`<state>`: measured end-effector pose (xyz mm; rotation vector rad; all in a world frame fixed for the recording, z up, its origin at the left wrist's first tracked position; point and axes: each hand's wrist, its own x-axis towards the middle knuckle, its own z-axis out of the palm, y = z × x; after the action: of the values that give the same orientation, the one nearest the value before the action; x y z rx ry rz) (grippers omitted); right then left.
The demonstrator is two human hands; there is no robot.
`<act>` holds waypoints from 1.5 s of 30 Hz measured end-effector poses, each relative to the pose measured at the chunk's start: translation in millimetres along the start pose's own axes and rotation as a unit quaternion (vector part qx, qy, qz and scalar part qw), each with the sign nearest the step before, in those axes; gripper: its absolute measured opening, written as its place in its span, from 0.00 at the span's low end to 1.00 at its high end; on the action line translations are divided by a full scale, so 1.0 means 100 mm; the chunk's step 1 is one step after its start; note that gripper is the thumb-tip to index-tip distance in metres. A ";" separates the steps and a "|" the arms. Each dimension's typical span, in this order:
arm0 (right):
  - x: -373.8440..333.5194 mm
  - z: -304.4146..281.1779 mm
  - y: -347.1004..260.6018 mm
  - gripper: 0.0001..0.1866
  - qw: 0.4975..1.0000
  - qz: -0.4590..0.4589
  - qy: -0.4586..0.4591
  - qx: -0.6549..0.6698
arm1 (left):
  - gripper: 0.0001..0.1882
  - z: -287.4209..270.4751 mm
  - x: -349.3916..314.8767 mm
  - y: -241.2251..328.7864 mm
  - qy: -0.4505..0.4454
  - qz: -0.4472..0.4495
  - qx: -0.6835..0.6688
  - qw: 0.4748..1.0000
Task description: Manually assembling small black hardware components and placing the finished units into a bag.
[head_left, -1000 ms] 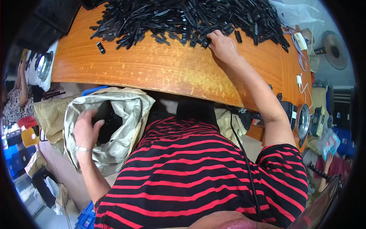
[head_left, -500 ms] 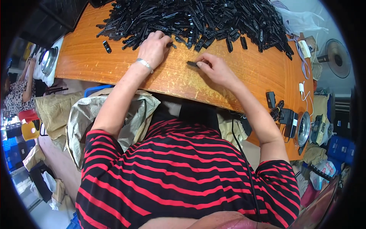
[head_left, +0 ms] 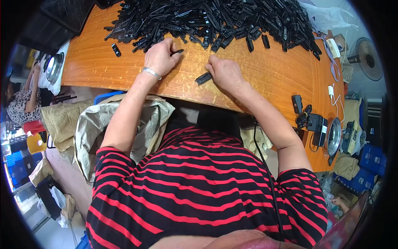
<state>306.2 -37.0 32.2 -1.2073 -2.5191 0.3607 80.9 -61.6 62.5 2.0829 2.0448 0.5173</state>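
Note:
A large heap of narrow black plastic parts (head_left: 215,20) covers the far side of the wooden table (head_left: 265,79). Just in front of it, my left hand (head_left: 161,57) is closed on a small black plastic piece (head_left: 179,52), whose end sticks out past the fingers. My right hand (head_left: 224,71) pinches a longer, ridged black plastic part (head_left: 203,78) close to the table's near edge. That part points toward the lower left, and its upper end is hidden by my fingers. One loose black part (head_left: 116,50) lies alone left of my left hand.
An open woven sack (head_left: 93,133) hangs below the table edge at left. On the right are a black power adapter (head_left: 317,124) with coiled cable, a round metal dish (head_left: 333,137) and a fan (head_left: 367,60). Another person (head_left: 23,103) works at far left.
My right hand has turned, and its black part has swung down toward the near edge. My left hand has drawn slightly back from the heap with a small black piece in it.

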 end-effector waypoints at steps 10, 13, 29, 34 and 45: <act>-0.07 -0.29 -0.30 0.15 0.962 0.007 0.051 0.269 | 0.21 0.26 -0.27 0.51 -0.021 -0.224 -0.722 0.654; -0.10 -0.36 -0.18 0.11 0.945 0.077 0.011 0.318 | 0.22 0.25 -0.34 0.55 -0.033 -0.207 -0.707 0.675; -0.26 -0.39 0.11 0.09 0.823 0.211 -0.061 0.524 | 0.19 0.45 -0.29 0.41 0.053 0.067 -0.140 0.986; -0.15 -0.38 0.04 0.09 0.824 0.215 -0.087 0.517 | 0.19 0.36 -0.19 0.22 -0.070 -0.077 -0.572 0.814; 0.12 -0.17 0.09 0.11 0.885 0.218 -0.085 0.403 | 0.06 0.41 -0.11 0.36 -0.053 -0.150 -0.537 0.829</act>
<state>312.4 -20.8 46.5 -1.3633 -1.8101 1.4963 130.0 -69.3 36.2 1.0560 1.3863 1.1127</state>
